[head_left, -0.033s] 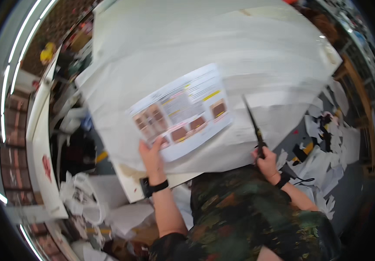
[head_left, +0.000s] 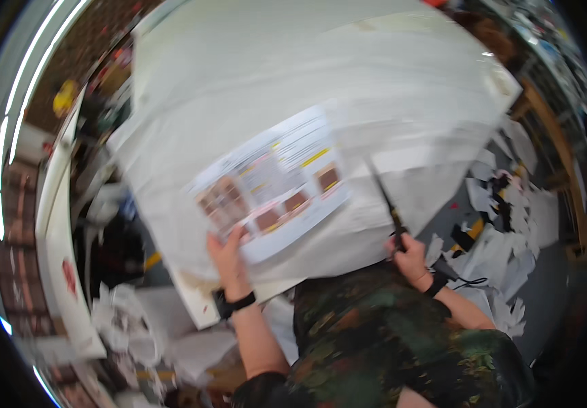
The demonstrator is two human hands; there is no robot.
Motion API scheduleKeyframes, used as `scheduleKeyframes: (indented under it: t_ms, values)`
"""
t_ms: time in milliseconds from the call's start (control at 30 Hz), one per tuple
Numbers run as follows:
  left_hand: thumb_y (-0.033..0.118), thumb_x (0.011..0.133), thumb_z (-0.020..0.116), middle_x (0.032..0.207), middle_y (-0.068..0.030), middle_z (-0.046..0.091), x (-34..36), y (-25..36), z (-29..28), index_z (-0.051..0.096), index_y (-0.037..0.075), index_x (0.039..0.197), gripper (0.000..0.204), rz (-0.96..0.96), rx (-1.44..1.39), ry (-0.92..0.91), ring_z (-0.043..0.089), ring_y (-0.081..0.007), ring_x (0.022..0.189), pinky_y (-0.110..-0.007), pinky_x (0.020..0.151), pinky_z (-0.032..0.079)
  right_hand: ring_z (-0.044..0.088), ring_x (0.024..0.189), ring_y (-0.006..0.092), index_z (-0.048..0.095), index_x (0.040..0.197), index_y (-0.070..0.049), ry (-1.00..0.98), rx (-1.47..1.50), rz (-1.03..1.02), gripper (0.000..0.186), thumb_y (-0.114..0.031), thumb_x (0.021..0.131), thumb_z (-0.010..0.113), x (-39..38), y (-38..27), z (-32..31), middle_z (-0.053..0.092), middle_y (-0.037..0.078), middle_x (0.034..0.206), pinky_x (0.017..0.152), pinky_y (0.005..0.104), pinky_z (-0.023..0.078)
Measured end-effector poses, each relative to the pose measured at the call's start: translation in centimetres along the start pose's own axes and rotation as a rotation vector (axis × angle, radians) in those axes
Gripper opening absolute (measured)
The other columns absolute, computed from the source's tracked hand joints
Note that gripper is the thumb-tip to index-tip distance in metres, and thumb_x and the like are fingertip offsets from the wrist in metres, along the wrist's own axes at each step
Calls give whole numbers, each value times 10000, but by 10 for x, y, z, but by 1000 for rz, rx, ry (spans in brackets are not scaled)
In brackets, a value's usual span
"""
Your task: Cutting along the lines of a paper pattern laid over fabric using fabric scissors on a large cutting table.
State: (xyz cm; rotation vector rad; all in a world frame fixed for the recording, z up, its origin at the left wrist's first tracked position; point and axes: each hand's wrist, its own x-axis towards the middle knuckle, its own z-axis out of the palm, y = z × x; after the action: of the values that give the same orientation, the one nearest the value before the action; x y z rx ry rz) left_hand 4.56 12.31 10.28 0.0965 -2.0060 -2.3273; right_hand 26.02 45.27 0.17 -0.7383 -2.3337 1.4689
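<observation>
Across most of the view, a desk (head_left: 171, 88) draped in a big white sheet (head_left: 348, 88) that overhangs the near edge; the sheet looks smoothed flat, likely as a clean working surface, though motion blur hides any detail. Picture is smeared throughout.

Below the near edge, the person's dark patterned garment (head_left: 389, 340) fills the lower centre, both forearms coming up from it.

On the floor to the right, a scatter of white paper scraps (head_left: 504, 238), with black and yellow bits among them, lying loose and well apart from the desk top. To the left, more crumpled white material (head_left: 130, 326) beside a pale board, too blurred to identify.

Near the desk's front edge, a printed page (head_left: 273, 183) with brown picture blocks and yellow bars lies flat on the sheet, turned at an angle to the person. It sits within easy reach of both arms.

The left hand (head_left: 229, 255), black band at the wrist, rests with fingers laid on the page's near corner, apparently pinning it so it cannot slide.

The right hand (head_left: 410, 257) is closed round the handles of dark scissors (head_left: 383, 197), blades pointing up and away, tips just beside the page's right edge. Whether the blades are parted I cannot tell.
</observation>
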Motion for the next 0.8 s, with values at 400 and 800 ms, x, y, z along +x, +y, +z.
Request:
scheduleKeyframes:
  t_ms: [400, 800]
  values:
    - [-8, 894, 674, 1221, -115, 628, -24, 41, 187, 519, -46, 1301, 437, 185, 63, -190, 613, -179, 1064, -298, 932, 486, 571, 510, 98, 623, 824, 10, 145, 195, 201, 233, -156, 843, 786, 0, 58, -189, 596, 43, 578, 474, 280, 413]
    - [33, 878, 701, 1058, -75, 676, 3, 4, 430, 596, -23, 1182, 326, 196, 84, -590, 634, -130, 897, -269, 812, 507, 558, 495, 89, 608, 765, -1, 421, 317, 409, 256, -160, 849, 789, 6, 140, -247, 597, 32, 564, 474, 272, 428]
